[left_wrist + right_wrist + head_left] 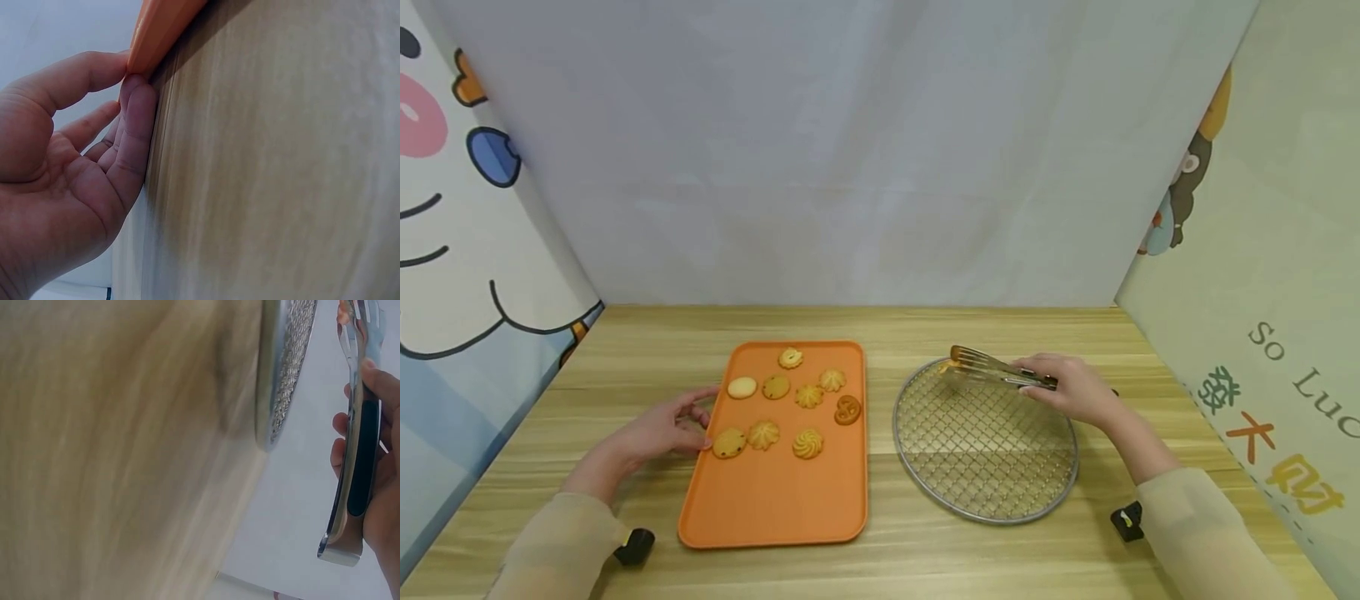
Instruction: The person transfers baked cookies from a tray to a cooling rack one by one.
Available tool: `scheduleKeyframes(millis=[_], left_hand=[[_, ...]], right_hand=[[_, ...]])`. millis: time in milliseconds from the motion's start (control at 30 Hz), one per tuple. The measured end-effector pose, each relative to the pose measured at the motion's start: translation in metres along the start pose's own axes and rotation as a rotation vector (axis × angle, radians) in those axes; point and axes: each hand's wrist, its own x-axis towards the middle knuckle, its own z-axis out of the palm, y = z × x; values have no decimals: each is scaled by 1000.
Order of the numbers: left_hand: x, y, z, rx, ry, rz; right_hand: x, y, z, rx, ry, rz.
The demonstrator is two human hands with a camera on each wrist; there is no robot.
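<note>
My left hand (658, 429) pinches the left rim of an orange tray (775, 508), thumb and fingertips at its edge in the left wrist view. Several cookies lie on the tray's upper and middle part, among them a pretzel-shaped one (848, 410), a swirled one (808, 444) and a smooth oval one (742, 387). In my right hand (1067, 387) is a pair of metal tongs (359, 450) with dark handle grips, thumb on one side and fingers on the other. Between the slotted tong ends sits a small golden cookie (343, 312), over the far left edge of a round wire rack (985, 467).
Tray and rack stand side by side on a wood-grain table (880, 575). A pale cloth wall (865, 167) rises behind, with printed panels on the left and right. Black wrist devices (636, 547) show beside both sleeves.
</note>
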Motion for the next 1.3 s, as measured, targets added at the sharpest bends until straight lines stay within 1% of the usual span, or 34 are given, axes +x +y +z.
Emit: scheduleKeyframes(millis=[133, 300, 567, 667, 900, 1133, 1300], left_hand=[[0, 2, 1, 9, 8, 5], [-1, 1, 1, 4, 11, 11], [1, 3, 1, 14, 18, 10], [0, 3, 2, 4, 18, 6], [-2, 3, 4, -13, 7, 19], [-1, 4, 4, -17, 1, 15], [-1, 5, 4, -20, 1, 14]], right_hand=[[1, 5, 2, -10, -28, 20], [4, 11, 6, -32, -89, 82], [4, 17, 6, -21, -116, 114], [4, 19, 7, -15, -118, 112], [4, 21, 11, -31, -97, 89], [1, 21, 13, -24, -99, 112], [1, 19, 12, -32, -94, 105]])
